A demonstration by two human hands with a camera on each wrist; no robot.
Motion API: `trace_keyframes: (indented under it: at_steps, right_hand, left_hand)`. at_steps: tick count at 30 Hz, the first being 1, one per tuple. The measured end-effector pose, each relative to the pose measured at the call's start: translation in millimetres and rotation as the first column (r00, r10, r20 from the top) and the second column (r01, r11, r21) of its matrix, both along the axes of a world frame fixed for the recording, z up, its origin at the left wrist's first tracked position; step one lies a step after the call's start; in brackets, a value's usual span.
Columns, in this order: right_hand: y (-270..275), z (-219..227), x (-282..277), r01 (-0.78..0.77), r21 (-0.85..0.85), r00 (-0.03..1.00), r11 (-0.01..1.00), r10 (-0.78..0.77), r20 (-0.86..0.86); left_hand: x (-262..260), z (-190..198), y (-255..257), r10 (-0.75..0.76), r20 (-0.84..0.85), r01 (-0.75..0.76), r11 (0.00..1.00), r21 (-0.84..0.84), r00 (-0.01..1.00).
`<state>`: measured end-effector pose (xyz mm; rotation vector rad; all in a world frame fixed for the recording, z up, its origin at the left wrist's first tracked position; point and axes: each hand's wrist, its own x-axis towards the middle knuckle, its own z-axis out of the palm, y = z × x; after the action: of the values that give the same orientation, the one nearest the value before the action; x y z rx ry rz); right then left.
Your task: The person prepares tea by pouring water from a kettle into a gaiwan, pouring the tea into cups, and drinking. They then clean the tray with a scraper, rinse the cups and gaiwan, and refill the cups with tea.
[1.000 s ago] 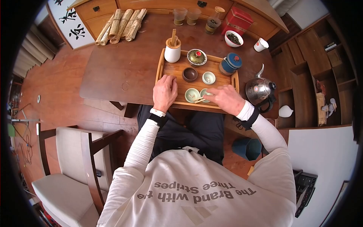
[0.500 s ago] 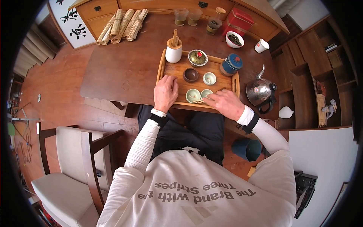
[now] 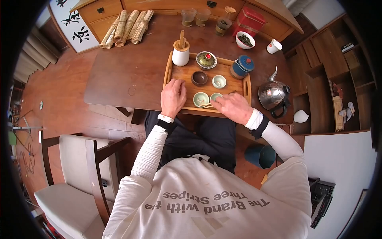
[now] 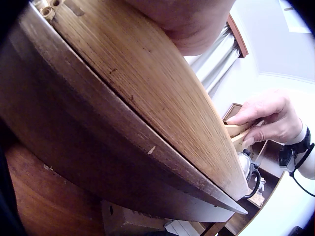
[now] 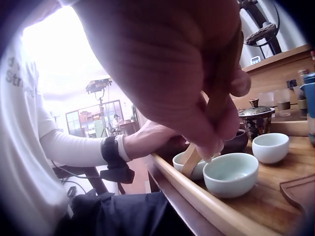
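Observation:
In the head view the right hand (image 3: pixel 234 108) pinches wooden tongs (image 3: pixel 206 105) beside two pale green cups at the tray's front. Seen from the right wrist, the tongs (image 5: pixel 191 160) point down with their tips in or against the farther cup (image 5: pixel 179 162); the nearer cup (image 5: pixel 231 175) stands beside them. The left hand (image 3: pixel 173 97) rests on the front left corner of the wooden tray (image 3: pixel 168 71), fingers loosely bent. A dark cup (image 3: pixel 199 78) and a white cup (image 3: pixel 219 81) stand behind.
On the tray are a white tool holder (image 3: pixel 180 57), a lidded bowl (image 3: pixel 206 60) and a blue pot (image 3: pixel 242 67). Right of it stands a steel kettle (image 3: pixel 272 95). Behind are a bowl of leaves (image 3: pixel 245 40), a red box (image 3: pixel 250 20) and bamboo scrolls (image 3: pixel 129 28).
The right hand has moved slightly toward the person, and more of the cup beside its fingers shows than one second ago. The left hand stays on the tray.

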<state>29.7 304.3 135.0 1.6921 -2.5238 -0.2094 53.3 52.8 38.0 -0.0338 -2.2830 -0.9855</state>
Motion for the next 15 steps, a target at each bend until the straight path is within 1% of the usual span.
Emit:
trace_keyframes:
  at_steps: [2,4,7,11,13,15]
  right_hand:
    - [0.1,2.2,-3.1,0.006,0.015,1.000,1.000,-0.005,-0.008]
    - [-0.8,3.3,-5.4,0.017,-0.055,1.000,0.998,-0.018,-0.019]
    - [-0.1,2.0,-8.8,0.019,-0.050,1.000,0.999,-0.019,-0.003]
    - [-1.4,-0.6,-7.5,0.029,-0.060,1.000,0.998,-0.028,0.008]
    - [-2.4,-4.7,-5.0,0.023,-0.047,0.999,0.999,-0.025,-0.035]
    - [-4.5,-5.4,-4.2,0.020,-0.071,0.999,0.997,-0.024,-0.047]
  left_hand:
    - [0.4,-0.4,0.8,-0.001,0.006,0.001,1.000,-0.007,1.000]
    - [1.2,0.2,0.3,-0.004,0.039,0.004,1.000,0.015,0.999]
    - [0.2,0.7,0.4,0.000,-0.013,0.000,1.000,0.000,1.000]
    - [0.5,0.6,0.3,-0.001,-0.003,0.001,1.000,-0.009,1.000]
    - [1.3,1.2,0.6,-0.003,0.040,0.002,1.000,0.008,0.999]
    - [0.6,1.2,0.6,-0.001,0.016,0.001,1.000,-0.002,1.000]
